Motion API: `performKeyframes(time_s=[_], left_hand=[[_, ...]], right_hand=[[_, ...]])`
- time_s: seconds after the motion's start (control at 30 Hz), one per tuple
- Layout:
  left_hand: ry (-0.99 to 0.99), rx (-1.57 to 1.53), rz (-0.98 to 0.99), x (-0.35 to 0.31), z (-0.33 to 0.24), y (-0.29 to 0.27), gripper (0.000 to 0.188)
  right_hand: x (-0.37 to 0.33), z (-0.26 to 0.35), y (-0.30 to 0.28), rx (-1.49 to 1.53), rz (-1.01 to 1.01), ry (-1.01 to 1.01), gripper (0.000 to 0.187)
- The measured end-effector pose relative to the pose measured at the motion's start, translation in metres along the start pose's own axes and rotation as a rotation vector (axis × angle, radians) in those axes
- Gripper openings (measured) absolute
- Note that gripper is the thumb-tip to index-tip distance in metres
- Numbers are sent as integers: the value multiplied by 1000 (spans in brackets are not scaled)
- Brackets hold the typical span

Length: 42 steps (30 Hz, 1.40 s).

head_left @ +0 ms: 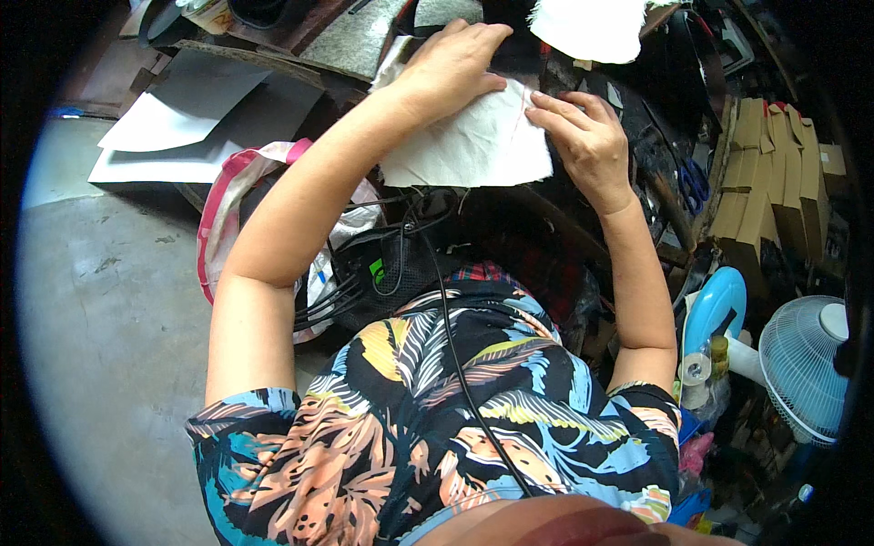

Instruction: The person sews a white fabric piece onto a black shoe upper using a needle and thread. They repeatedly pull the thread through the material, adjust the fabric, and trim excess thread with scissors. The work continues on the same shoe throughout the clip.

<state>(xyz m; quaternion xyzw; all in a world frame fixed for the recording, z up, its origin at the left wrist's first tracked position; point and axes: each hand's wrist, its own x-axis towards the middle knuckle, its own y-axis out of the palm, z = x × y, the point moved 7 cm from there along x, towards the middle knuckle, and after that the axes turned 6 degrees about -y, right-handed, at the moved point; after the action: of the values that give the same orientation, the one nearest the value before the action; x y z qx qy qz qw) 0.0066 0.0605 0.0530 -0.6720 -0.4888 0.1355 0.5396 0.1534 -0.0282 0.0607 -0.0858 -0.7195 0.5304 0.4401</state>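
Note:
A piece of white cloth [469,150] with frayed edges lies at the work surface's near edge, partly hanging toward my lap. My left hand [451,68] rests across its upper left part, thumb and fingers apart and pointing right. At the right edge of the cloth, my right hand [587,141] touches it with its fingers stretched out to the left. The right thumb is hidden. Another white cloth piece [590,27] with ragged edges lies farther back, beyond my right hand. Speckled grey sheet material [350,41] sits to the left of my left hand.
White sheets [182,109] lie at the left, above a pink-and-white bag [218,209]. Blue-handled scissors [694,187] are right of my right hand. Cardboard pieces [760,182] and a blue-and-white fan [806,364] stand farther right. A black cable [446,318] runs down my front.

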Motion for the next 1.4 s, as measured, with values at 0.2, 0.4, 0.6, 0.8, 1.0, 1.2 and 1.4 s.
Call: performKeyframes(time_s=[0.2, 0.4, 0.6, 0.8, 1.0, 1.2, 1.4], left_hand=[[231, 53, -142, -12, -10, 1, 73], [114, 62, -29, 7, -15, 8, 57], [133, 187, -87, 12, -14, 14, 25], [-75, 88, -132, 32, 10, 28, 17], [-9, 79, -150, 23, 3, 25, 23], [4, 75, -123, 16, -7, 19, 21], [-17, 134, -203, 14, -21, 25, 15]], right_hand=[[-3, 0, -3, 18, 9, -92, 25], [-3, -4, 2, 124, 54, -38, 20], [0, -3, 1, 135, 13, -68, 20], [4, -1, 1, 108, 32, -119, 20], [6, -4, 2, 62, 109, -96, 16], [4, -27, 3, 297, 123, 87, 24], [2, -37, 20, 522, -18, 378, 21]])
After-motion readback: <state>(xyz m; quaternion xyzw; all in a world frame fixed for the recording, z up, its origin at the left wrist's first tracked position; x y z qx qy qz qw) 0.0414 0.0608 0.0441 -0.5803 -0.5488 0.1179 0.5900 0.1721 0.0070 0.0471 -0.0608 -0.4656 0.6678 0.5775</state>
